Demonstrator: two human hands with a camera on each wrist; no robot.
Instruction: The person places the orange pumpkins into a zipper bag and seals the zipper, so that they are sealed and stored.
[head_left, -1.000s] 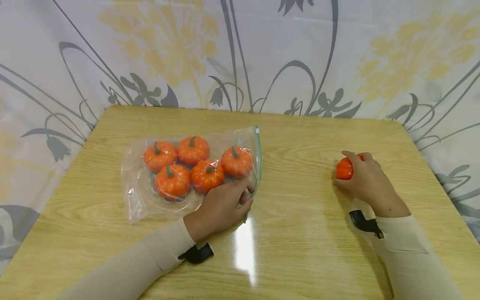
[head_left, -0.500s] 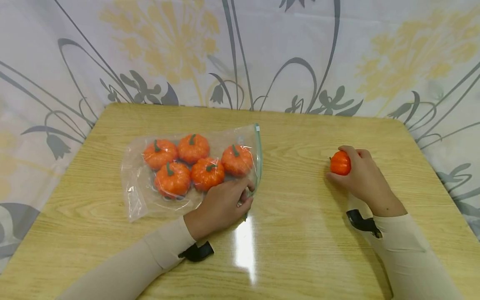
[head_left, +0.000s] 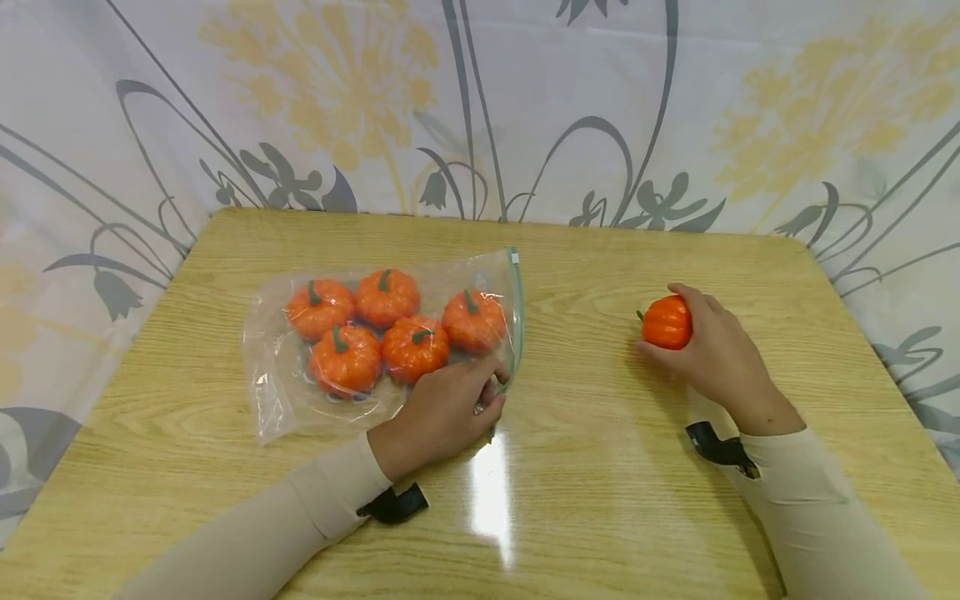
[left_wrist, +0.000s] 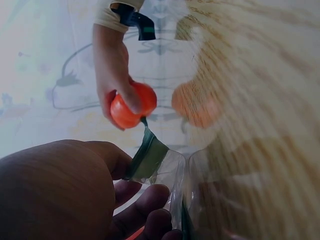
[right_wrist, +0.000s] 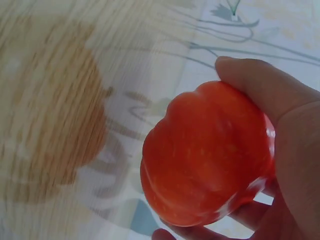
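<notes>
In the head view, a clear zip bag [head_left: 272,408] lies on its side, with several small orange pumpkins [head_left: 345,360] with green stems inside. My left hand [head_left: 444,414] pinches the near end of the bag's mouth; the left wrist view shows the green zip strip [left_wrist: 150,159] between thumb and fingers. Off to the right, my right hand [head_left: 723,354] grips one more pumpkin [head_left: 667,322], its stem pointing left. That pumpkin [right_wrist: 207,157] is held just above the tabletop, apart from its reflection. Part of it is hidden by the fingers.
Everything is on a glossy wood-grain table [head_left: 577,500]. A white cloth [head_left: 525,108] with grey and yellow flowers hangs behind and at both sides. Black wrist mounts [head_left: 393,505] sit on both sleeves.
The right hand has moved left with the pumpkin, toward the bag, and more of the pumpkin and its stem shows. The left hand and the bag have stayed in place.
</notes>
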